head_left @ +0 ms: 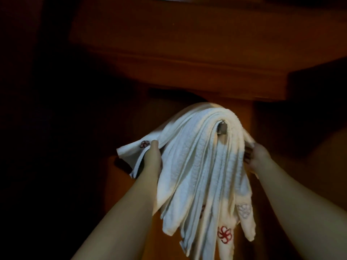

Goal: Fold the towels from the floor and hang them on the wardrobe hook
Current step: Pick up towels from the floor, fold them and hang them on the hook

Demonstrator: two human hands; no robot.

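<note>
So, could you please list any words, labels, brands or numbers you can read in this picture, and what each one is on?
None: no readable text anywhere in the view.
The towels on the hook carry only embroidered motifs, not letters: a red flower low down, a red flower by the left hand, and a pale grey flower below the right hand.
The wardrobe wood shows no label.

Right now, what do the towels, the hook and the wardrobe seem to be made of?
Towels: probably cotton, white, with a woven waffle-like ribbed texture and stitched red flower motifs.
Hook: likely metal, since it looks grey and glints slightly.
Wardrobe: apparently wood, reddish-brown with a smooth finish; the dim light hides any grain.
</note>
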